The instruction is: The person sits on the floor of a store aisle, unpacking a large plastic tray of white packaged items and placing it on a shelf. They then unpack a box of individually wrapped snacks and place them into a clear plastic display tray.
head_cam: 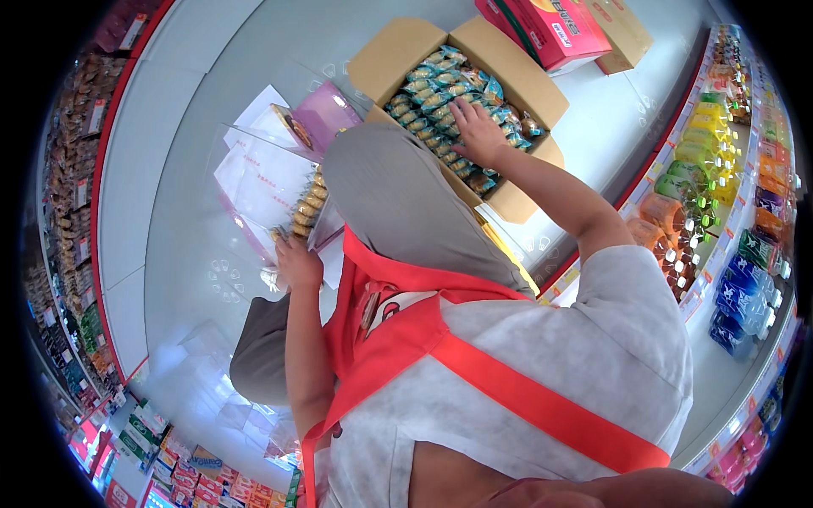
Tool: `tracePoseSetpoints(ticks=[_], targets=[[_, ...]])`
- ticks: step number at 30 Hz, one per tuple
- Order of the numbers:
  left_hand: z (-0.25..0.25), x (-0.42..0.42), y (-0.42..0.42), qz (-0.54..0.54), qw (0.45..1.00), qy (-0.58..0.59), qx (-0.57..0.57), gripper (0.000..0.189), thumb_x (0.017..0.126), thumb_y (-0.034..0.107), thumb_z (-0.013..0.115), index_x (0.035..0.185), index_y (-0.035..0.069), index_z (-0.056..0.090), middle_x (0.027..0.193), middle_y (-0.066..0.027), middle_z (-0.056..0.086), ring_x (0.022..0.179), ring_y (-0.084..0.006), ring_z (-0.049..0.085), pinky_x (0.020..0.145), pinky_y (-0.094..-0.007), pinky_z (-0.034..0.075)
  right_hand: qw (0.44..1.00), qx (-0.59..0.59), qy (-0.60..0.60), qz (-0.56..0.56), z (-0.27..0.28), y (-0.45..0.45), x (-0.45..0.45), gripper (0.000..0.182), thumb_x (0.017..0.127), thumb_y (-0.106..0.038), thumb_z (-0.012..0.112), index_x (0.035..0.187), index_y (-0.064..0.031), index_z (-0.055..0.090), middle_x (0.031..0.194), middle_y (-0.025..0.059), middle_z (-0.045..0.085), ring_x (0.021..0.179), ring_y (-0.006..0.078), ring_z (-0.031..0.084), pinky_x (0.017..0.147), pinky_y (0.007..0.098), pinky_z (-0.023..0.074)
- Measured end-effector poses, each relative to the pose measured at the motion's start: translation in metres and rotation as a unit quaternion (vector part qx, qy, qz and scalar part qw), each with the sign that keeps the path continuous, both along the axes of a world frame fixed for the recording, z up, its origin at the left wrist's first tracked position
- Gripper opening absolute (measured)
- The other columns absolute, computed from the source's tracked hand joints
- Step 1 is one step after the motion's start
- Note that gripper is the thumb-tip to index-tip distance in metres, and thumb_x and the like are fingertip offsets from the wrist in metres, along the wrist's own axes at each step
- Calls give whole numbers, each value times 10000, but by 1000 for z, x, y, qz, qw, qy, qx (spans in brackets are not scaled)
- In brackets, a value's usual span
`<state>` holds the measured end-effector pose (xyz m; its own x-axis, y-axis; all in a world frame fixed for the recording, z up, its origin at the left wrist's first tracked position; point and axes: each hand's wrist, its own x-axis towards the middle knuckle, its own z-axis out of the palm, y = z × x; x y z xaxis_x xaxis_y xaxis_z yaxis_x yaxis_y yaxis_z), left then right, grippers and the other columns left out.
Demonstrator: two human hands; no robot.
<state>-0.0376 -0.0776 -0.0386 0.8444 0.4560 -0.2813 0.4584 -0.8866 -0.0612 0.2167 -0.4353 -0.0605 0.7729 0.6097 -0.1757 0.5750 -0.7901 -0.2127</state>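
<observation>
My right hand [481,134] reaches into an open cardboard carton [397,47], fingers spread over teal-wrapped biscuits [422,95] packed in rows. My left hand [298,261] is at the near edge of a clear plastic bin [263,143]. Its fingers touch the end of a row of round golden biscuits [308,209] standing inside; whether they grip one is hard to tell. White printed paper [254,181] lines the bin, and a purple panel [327,114] rises at its far side. My knee hides part of the bin and the carton's near side.
Beyond the carton stand a pink printed box [552,32] and another brown carton [622,38]. Shelves of bottled drinks [692,159] run along the right. Packaged goods fill the shelf [82,165] at left. Small boxes [203,482] sit at lower left on the pale tiled floor [184,254].
</observation>
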Motion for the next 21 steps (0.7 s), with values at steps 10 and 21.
tracePoseSetpoints(ticks=[10, 21], targets=[[3, 5, 0, 15, 1000, 14, -15, 450, 760, 103, 594, 1153, -72, 462, 1305, -287, 378, 1238, -400, 361, 1017, -431, 341, 987, -104, -100, -67, -46, 104, 56, 879, 752, -417, 666, 1410, -23, 237, 1376, 141, 346, 1149, 325, 405, 887, 445, 432], [11, -1, 2, 55, 996, -49, -49, 476, 710, 104, 644, 1140, -31, 492, 1305, -261, 385, 1181, -401, 422, 953, -448, 400, 989, -85, -97, -76, -95, 113, 80, 431, 836, -139, 474, 1232, 18, 406, 1143, 160, 453, 956, 291, 547, 758, 370, 515]])
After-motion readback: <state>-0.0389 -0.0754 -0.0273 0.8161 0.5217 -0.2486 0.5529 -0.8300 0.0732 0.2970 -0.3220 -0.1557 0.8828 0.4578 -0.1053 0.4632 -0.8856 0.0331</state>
